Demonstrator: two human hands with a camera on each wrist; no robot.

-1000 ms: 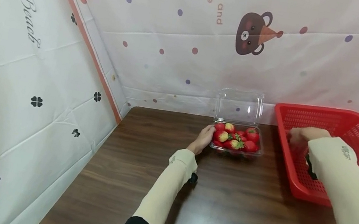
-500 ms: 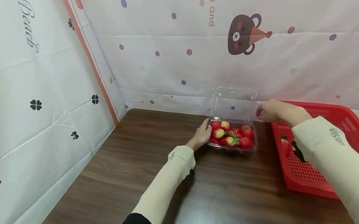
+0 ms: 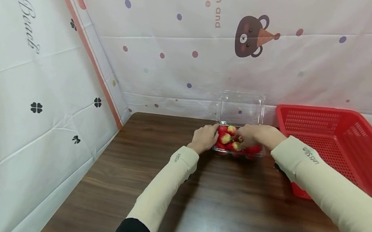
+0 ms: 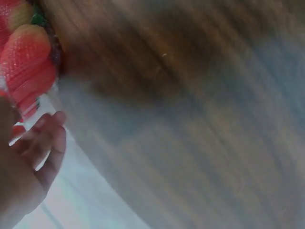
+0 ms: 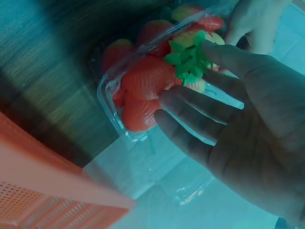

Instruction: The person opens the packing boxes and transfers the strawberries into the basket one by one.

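Observation:
A clear plastic box (image 3: 257, 155) full of strawberries (image 3: 226, 138) stands on the dark wooden table (image 3: 227, 222) near the back wall, with its lid (image 3: 241, 108) standing open behind it. My left hand (image 3: 206, 137) grips the box's left end; its curled fingers (image 4: 45, 143) lie beside the plastic edge and a strawberry (image 4: 28, 57). My right hand (image 3: 257, 136) reaches over the fruit. In the right wrist view, my right hand (image 5: 186, 71) has thumb and fingers closed about a strawberry with a green top (image 5: 188, 59), just over the box rim (image 5: 107, 90).
A red perforated basket (image 3: 337, 147) stands to the right of the box, close to my right forearm; its corner (image 5: 38, 191) shows in the right wrist view. Printed white sheets cover the walls at the left and back.
My right hand came out of the red basket, passed by the open lid and came down over the strawberries. My left hand has stayed at the box's left end.

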